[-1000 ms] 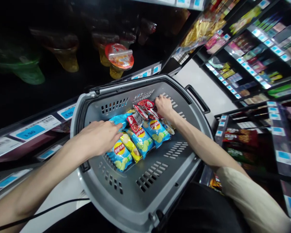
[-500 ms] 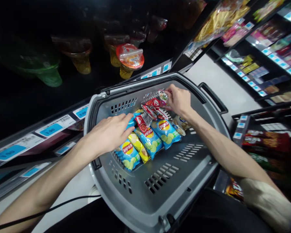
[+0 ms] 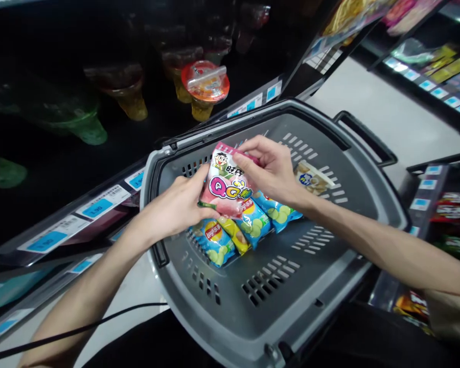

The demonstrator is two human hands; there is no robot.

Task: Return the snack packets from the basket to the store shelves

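While I am watching from afar, the stock is standing as follows.

Item, a pouch (image 3: 230, 181): pink, print facing up, being held over the left part of the basket (image 3: 237, 317). Whether it is touching the packets beneath, I cannot tell.

Item, the right hand (image 3: 270, 171): pinching the pouch by its far right edge, thumb on the printed face.

Item, the left hand (image 3: 180, 207): thumb and forefinger standing parted at the pouch's left edge; how firmly they are pressing, I cannot tell.

Item, blue packets (image 3: 216, 241): at least three, lying in the basket on the near side of the pouch, a yellow packet (image 3: 235, 236) lying between the left two.

Item, a tan packet (image 3: 313, 179): lying to the right, just beyond the right forearm.

Item, an orange-lidded cup (image 3: 205, 89): standing outside, past the basket's far left rim.

Progress, as I am judging it: the blue, yellow and tan packets are already lying loose inside; the pouch is the one piece being handled, not yet released. The pouch and hands are hiding part of the pile, so its full count is escaping me.
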